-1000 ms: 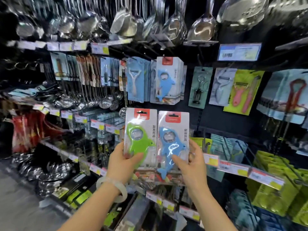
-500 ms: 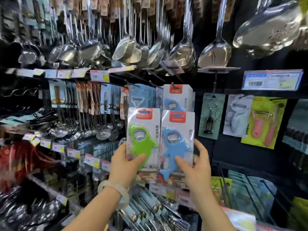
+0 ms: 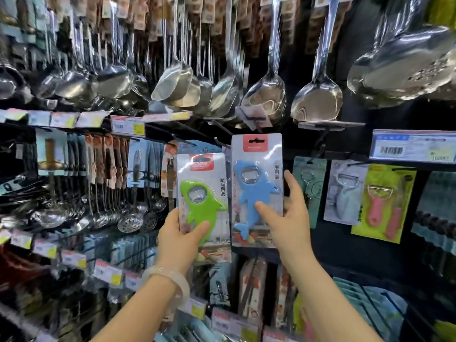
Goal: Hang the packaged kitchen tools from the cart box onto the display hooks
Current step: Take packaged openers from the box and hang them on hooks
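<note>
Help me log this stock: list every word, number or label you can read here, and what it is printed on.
"厨房用品": vertical print on the green opener pack, held in the left hand.
"厨房用品": the same on the blue opener pack, held in the right hand.
Red header tabs on both packs: brand too blurred.
Shelf price tag: barcode visible, digits unreadable.
Other price tags: blurred.

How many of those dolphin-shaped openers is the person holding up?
2: a green opener in the left hand, a blue opener in the right hand. More may hang hidden behind.
</note>
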`<state>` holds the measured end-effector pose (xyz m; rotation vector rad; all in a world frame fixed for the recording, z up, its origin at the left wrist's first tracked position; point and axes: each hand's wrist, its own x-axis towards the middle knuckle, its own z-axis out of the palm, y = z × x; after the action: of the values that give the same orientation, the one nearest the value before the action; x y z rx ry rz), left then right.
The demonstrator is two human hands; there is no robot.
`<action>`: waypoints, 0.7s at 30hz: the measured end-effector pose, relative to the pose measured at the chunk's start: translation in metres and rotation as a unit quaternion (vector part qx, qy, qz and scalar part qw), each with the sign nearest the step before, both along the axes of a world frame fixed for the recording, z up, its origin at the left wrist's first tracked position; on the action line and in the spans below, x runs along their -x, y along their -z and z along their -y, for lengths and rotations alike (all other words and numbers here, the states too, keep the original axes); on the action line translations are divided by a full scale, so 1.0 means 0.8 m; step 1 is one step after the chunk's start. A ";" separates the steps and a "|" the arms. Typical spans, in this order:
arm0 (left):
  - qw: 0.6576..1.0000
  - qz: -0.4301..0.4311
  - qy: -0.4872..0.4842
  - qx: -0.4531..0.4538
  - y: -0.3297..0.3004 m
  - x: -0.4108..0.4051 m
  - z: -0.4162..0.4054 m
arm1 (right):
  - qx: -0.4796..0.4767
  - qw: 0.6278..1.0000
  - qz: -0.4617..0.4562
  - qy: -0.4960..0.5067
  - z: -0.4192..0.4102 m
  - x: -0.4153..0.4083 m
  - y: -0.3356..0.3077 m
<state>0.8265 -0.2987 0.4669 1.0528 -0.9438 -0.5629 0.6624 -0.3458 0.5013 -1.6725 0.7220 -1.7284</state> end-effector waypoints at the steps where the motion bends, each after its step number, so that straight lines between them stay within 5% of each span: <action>1: 1.000 0.001 0.002 0.004 -0.001 -0.003 0.004 | 0.000 1.000 0.002 0.000 0.002 -0.003 -0.003; 21: 0.998 0.023 0.030 -0.047 0.008 -0.047 0.041 | -0.028 0.996 -0.043 0.069 -0.009 -0.029 -0.009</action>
<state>0.8642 -0.3313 0.4604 1.1271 -0.9999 -0.6405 0.6858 -0.3383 0.5084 -1.7007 0.9372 -1.7210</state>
